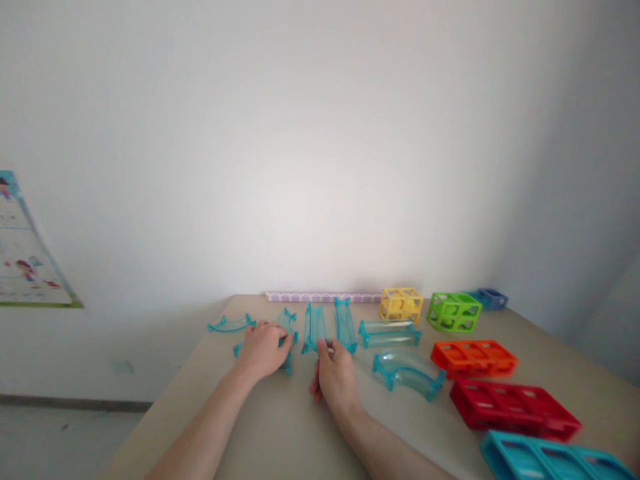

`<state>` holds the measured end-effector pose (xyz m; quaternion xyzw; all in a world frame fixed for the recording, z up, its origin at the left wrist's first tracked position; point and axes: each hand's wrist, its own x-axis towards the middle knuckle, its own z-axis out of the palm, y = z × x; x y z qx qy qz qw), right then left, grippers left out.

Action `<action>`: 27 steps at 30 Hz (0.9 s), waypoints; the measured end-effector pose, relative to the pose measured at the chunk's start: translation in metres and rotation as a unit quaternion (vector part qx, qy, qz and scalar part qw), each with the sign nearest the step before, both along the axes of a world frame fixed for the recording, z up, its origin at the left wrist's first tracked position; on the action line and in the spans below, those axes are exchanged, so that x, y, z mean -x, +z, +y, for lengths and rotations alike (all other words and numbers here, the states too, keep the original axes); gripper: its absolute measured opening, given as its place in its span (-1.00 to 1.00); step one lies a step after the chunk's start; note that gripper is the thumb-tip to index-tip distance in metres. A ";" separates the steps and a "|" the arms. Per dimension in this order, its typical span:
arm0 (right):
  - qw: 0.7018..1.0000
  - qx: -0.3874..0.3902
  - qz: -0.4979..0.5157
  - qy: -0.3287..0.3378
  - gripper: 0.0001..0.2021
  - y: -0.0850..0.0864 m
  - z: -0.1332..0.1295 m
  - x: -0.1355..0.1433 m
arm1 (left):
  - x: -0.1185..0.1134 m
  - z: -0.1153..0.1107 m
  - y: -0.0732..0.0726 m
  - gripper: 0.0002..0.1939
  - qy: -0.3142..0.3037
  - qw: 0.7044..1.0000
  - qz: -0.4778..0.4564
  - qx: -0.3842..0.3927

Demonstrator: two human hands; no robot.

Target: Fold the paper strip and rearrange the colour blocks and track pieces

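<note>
My left hand (266, 350) lies over a translucent teal track piece (287, 364), fingers curled down on it and hiding most of its shape. Just behind stands another teal piece (287, 319), partly covered by the fingers. My right hand (337, 375) is closed, its thumb and forefinger at the near end of a straight translucent teal track piece (315, 325). A second straight track piece (345, 325) lies beside that one, to the right. Left of my left hand is a small curved track piece (231, 324).
Rightward lie a crosswise straight track (390, 333) and a curved track (407, 373). Block frames in yellow (401, 305), green (454, 312), orange (474, 359), red (515, 408) and blue (555, 460) line the table's right side. A purple patterned strip (323, 297) runs along the wall.
</note>
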<state>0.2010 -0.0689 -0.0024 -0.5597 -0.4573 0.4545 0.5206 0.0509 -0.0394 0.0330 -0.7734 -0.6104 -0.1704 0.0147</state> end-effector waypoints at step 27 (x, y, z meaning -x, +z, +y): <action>0.844 -0.328 -0.323 0.274 -0.61 0.019 -0.035 0.001 | 0.021 0.017 -0.008 -0.66 0.173 0.980 -0.094 0.030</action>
